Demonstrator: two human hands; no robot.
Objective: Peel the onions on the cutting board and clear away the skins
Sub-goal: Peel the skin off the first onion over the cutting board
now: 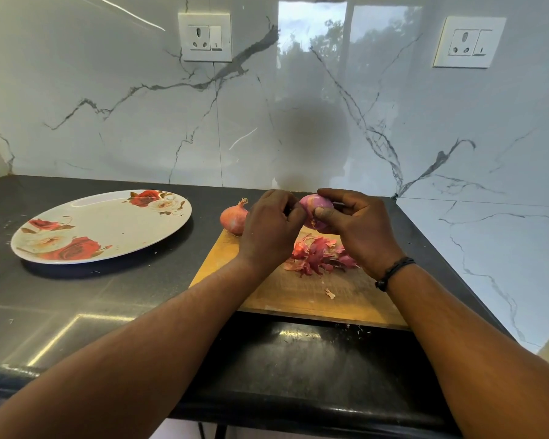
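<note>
Gripping 1 glossy purple peeled onion (pixel 315 210): right hand (pixel 358 231), left hand (pixel 268 229) pinching.

Both hands on onion (pixel 315 210), skins (pixel 317 256) below

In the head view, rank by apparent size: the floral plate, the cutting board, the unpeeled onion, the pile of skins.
1. Cutting board, partly hidden by arms, and floral plate: too close to rank.
2. Pile of skins.
3. Unpeeled onion.

Two onions (pixel 316 210) (pixel 233 218), one plate (pixel 102 226), one cutting board (pixel 298 293), two sockets (pixel 205 37) (pixel 469 42).
</note>
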